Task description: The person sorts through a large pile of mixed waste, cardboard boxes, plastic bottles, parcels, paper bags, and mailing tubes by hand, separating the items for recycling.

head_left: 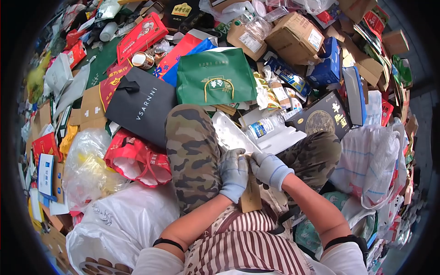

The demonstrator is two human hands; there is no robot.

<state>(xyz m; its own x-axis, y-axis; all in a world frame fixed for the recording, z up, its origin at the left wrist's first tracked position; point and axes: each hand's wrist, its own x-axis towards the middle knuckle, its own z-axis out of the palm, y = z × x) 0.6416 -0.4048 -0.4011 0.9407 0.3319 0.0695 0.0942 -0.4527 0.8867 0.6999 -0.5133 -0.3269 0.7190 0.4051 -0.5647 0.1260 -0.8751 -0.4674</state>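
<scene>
My left hand (233, 172), in a grey-white glove, is closed at the left edge of a narrow brown cardboard piece (250, 195). Gloved too, my right hand (269, 167) is closed at the upper right edge of the same piece. The cardboard hangs down between the hands over my striped apron (261, 247). Just beyond the hands, between my knees, lies an opened white box (233, 133) with a clear plastic bottle (263, 127) with a blue label beside it.
Mixed waste surrounds me. Ahead are a green paper bag (215, 75), a black paper bag (142, 105) and a brown carton (295, 36). White sacks stand at left (123, 224) and right (369, 160), with a red bag (137, 160) by my left knee.
</scene>
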